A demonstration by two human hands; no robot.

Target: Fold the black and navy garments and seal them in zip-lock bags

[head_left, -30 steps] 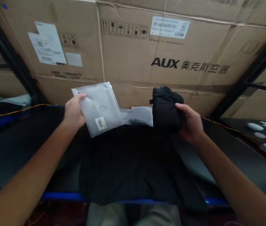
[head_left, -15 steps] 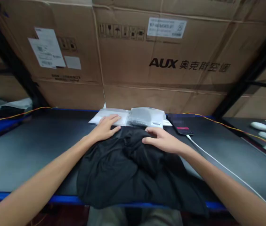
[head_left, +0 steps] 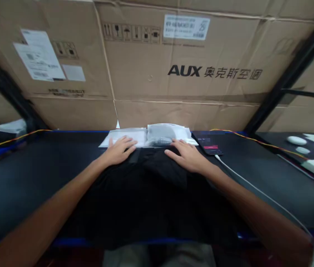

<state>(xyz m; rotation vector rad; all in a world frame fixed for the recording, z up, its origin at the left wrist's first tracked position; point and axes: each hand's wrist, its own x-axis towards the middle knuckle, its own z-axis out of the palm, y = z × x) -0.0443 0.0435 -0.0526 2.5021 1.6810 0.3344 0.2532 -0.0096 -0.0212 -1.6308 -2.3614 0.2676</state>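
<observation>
A black garment (head_left: 157,200) lies spread over the table in front of me and hangs past the front edge; its exact kind is hard to make out in the dark. My left hand (head_left: 119,151) rests flat with spread fingers at its far left part, fingertips reaching a white plastic packet (head_left: 129,135). On the far right part lies my right hand (head_left: 186,155), fingers stretched out and thumb apart. Its fingertips touch the lower edge of a clear-and-white plastic bag (head_left: 161,134), which has something dark inside.
A phone (head_left: 209,144) with a white cable (head_left: 253,187) lies right of the bag. Behind stands a large cardboard box (head_left: 145,81) marked AUX. Black shelf posts (head_left: 280,85) slant at both sides. White objects (head_left: 297,141) lie on the table at far right.
My right hand has flattened, its fingers straightening out from a curl over the cloth. The garment's upper part looks smoother and wider. The view has shifted slightly and the foreground is darker.
</observation>
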